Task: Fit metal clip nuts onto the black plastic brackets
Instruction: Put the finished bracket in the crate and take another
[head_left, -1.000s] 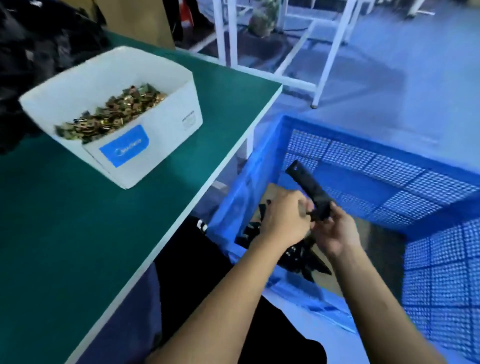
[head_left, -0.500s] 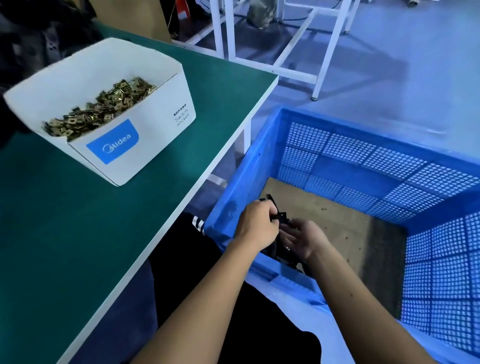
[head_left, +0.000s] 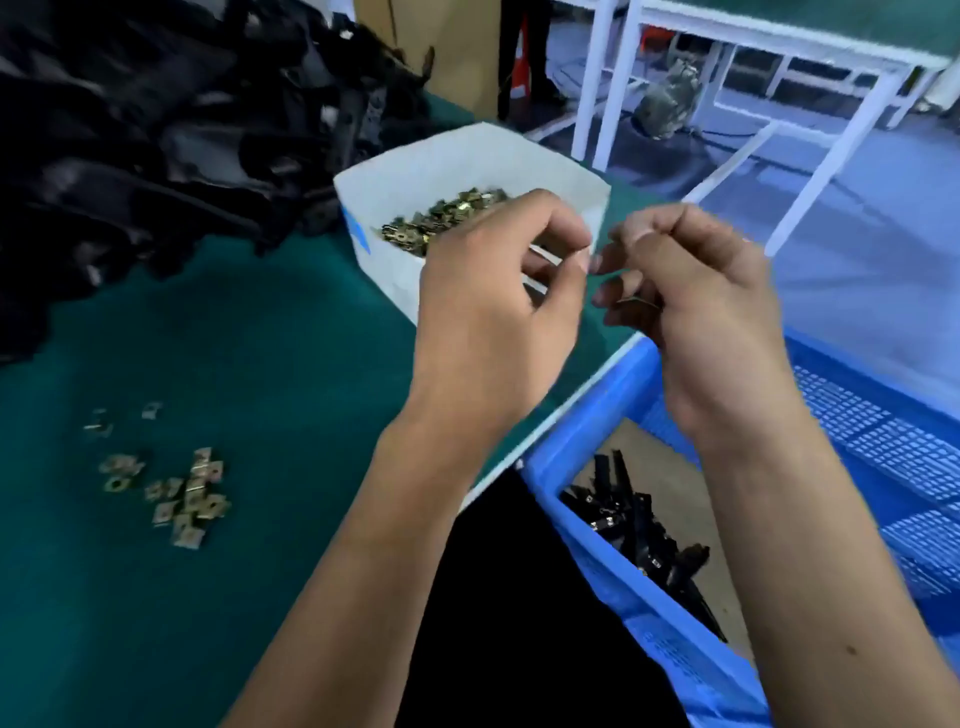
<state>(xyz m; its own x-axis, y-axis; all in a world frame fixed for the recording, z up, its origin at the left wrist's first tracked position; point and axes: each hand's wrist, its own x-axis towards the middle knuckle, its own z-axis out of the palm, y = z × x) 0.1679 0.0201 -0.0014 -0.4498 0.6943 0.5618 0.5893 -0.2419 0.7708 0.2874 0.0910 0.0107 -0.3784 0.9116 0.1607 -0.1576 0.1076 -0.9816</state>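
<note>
Both of my hands are raised over the table's right edge, just in front of the white box (head_left: 395, 275) of brass clip nuts (head_left: 441, 218). My right hand (head_left: 696, 291) has its fingers curled and pinches a small thin metal clip nut (head_left: 638, 300). With thumb and forefinger brought together, my left hand (head_left: 493, 291) is curled close beside it; blur hides whether it holds anything. Several loose clip nuts (head_left: 187, 493) lie on the green table (head_left: 234, 338) at the left. Black plastic brackets (head_left: 634, 525) with clips fitted lie in the blue crate (head_left: 587, 525).
A big heap of black plastic brackets (head_left: 156, 130) covers the table's far left. The blue crate stands on the floor right of the table, against my lap. White table legs (head_left: 592, 78) and a cardboard box (head_left: 457, 52) stand beyond.
Both hands left the bracket in the blue crate and rose to the table edge by the white box. The view swung left, so the loose nuts and bracket heap now show.
</note>
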